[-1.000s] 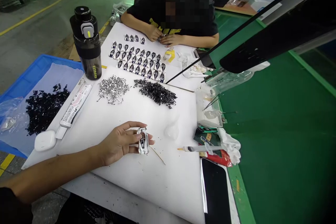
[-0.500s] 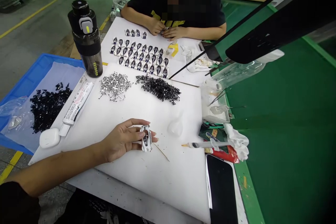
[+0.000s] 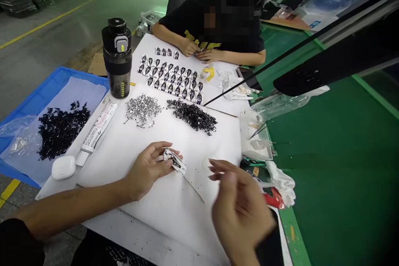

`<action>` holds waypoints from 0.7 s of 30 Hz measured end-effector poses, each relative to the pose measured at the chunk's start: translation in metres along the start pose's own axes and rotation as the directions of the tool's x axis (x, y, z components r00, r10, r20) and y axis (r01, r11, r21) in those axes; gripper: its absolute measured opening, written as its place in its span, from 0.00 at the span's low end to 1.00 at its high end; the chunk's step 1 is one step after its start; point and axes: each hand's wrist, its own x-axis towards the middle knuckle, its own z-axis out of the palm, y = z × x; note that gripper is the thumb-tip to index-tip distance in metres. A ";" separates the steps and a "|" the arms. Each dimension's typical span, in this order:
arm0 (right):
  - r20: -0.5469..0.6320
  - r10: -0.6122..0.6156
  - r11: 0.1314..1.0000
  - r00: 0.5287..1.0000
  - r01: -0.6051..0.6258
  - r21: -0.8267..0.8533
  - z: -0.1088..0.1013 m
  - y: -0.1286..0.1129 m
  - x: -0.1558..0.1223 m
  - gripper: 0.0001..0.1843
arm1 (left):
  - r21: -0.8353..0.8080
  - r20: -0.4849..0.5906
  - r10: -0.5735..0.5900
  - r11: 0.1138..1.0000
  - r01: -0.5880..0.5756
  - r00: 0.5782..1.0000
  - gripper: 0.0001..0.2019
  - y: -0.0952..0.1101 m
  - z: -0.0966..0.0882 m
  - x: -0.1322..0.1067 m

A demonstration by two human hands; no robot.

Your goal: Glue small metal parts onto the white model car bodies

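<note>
Since the earlier frame, the person's right hand has come into view at lower center-right, and a small silver-and-black part has turned from pointing away from the person to lying at a slant. The part sits at the fingertips of the left hand, just left of the frame's center, gripped between curled fingers. The right hand is blurred and well apart from it, its fingers loosely parted with nothing visible between them.

A thin wooden stick lies just beyond the part on a white foam board, which runs beneath both hands. Farther up the board sit two loose heaps of small pieces: silver ones and, to their right, black ones. A white tube and a white earbud case lie near the board's left edge. At far left, a blue tray holds a larger heap of black pieces on a pale sheet.

Toward the upper left stands a dark water bottle. Above the board, neat rows of small badge-like pieces cover a white sheet. Beyond them, a seated co-worker's hands are together at the sheet's far end. A green mat fills the right side.
</note>
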 end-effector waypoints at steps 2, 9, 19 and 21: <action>0.046 -0.024 0.999 0.999 0.026 -0.037 0.011 0.009 -0.004 0.10 | 0.045 0.011 0.043 0.998 -0.044 0.999 0.19 -0.002 0.000 0.000; 0.282 -0.067 0.993 0.957 0.036 0.115 0.017 0.014 -0.019 0.19 | 0.225 0.152 0.138 0.959 -0.170 0.979 0.11 -0.006 0.006 -0.006; 0.076 -0.144 0.986 0.987 0.136 0.097 0.018 0.021 -0.029 0.17 | 0.703 0.324 0.270 0.573 -0.421 0.907 0.12 -0.015 0.005 -0.022; 0.040 -0.238 0.964 0.970 0.231 0.132 0.017 0.024 -0.028 0.21 | 0.711 0.398 0.324 0.483 -0.512 0.858 0.14 -0.016 0.004 -0.024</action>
